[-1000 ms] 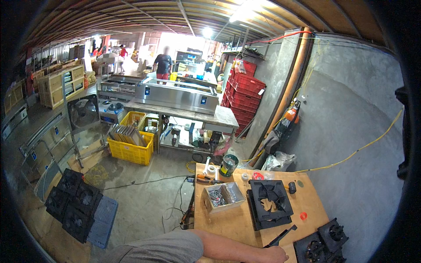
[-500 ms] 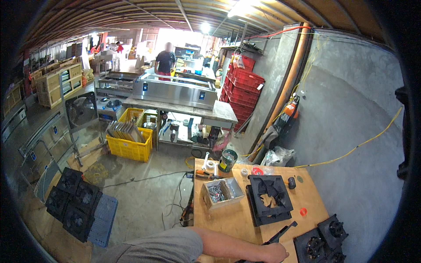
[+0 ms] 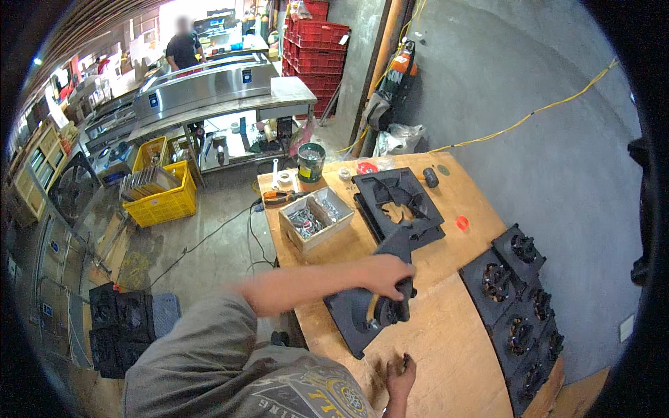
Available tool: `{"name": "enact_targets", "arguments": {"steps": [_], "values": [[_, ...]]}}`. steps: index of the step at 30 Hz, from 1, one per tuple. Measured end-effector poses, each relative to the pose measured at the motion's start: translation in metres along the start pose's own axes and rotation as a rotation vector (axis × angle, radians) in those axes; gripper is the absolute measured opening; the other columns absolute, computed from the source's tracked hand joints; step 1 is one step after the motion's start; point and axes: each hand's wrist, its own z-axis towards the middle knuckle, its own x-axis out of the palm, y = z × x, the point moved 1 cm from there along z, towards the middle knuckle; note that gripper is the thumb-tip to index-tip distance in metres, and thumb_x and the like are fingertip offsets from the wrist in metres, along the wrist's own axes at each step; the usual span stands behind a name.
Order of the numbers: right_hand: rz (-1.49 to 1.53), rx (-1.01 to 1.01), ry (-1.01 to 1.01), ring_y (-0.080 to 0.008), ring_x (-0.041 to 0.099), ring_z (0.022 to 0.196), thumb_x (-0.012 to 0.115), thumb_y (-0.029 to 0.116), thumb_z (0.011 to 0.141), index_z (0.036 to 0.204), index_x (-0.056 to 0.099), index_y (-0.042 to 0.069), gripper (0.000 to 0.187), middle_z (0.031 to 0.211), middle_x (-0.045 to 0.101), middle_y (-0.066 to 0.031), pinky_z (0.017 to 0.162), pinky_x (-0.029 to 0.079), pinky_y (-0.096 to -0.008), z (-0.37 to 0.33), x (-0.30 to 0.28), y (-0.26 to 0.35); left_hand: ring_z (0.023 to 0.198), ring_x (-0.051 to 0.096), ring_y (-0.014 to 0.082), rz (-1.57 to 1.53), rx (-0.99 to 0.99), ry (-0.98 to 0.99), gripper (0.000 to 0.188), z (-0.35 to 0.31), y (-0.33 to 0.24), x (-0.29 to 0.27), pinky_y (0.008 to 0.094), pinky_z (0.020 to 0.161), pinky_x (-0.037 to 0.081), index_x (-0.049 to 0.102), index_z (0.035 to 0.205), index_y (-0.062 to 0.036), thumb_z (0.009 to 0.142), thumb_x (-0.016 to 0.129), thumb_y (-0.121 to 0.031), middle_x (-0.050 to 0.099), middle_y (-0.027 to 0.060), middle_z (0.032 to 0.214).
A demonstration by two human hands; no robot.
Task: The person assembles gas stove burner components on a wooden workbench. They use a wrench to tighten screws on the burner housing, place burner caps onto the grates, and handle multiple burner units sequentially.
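My left hand [image 3: 385,275] is closed on a black cast-iron burner plate [image 3: 348,320], which lies tilted over the wooden table. A round burner part with a pale curved strip stands on the plate just below my fingers. My wrist and fingers hide part of the plate's middle. Nearer to my body, my right hand [image 3: 400,380] is raised over the table with its fingers curled. A small dark bit shows at its fingertips, too small to name. Beyond the left hand, a stack of square black burner grates [image 3: 408,209] rests on the table.
A divided wooden box [image 3: 317,219] of screws, pliers [image 3: 282,197], a green can [image 3: 311,164] and a black mallet [image 3: 430,178] are on the wooden table [image 3: 446,334]. More black burner plates [image 3: 495,282] line its right edge. A person [image 3: 185,49] stands behind a steel bench.
My view has turned right and down. My left hand has brought the black plate from the table's near side toward the stacked grates. My right hand has come into view.
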Motion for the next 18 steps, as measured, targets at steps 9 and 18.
{"name": "enact_targets", "arguments": {"steps": [9, 18], "values": [[-0.115, 0.015, -0.066, -0.0405, 0.056, 0.105, 0.073, 0.020, 0.074, 0.106, 0.064, -0.002, 0.040, 0.110, 0.063, -0.0209, 0.094, 0.044, -0.0479, -0.031, 0.014, 0.011, 0.090, 0.065, 0.0329, -0.424, -0.179, -0.160, 0.052, -0.064, 0.080, 0.016, 0.0422, 0.081, 0.049, 0.056, 0.114, -0.0075, 0.074, 0.081, -0.028, 0.066, 0.0160, 0.092], [-0.211, 0.093, -0.338, -0.0375, 0.059, 0.106, 0.068, 0.025, 0.084, 0.116, 0.063, -0.003, 0.043, 0.111, 0.063, -0.0228, 0.094, 0.046, -0.0440, 0.007, 0.023, 0.087, 0.091, 0.064, 0.0328, -0.712, -0.151, -0.142, 0.054, -0.103, 0.135, 0.112, 0.0437, 0.080, 0.049, 0.054, 0.115, -0.0086, 0.072, 0.081, -0.027, 0.064, 0.0160, 0.095]]}}
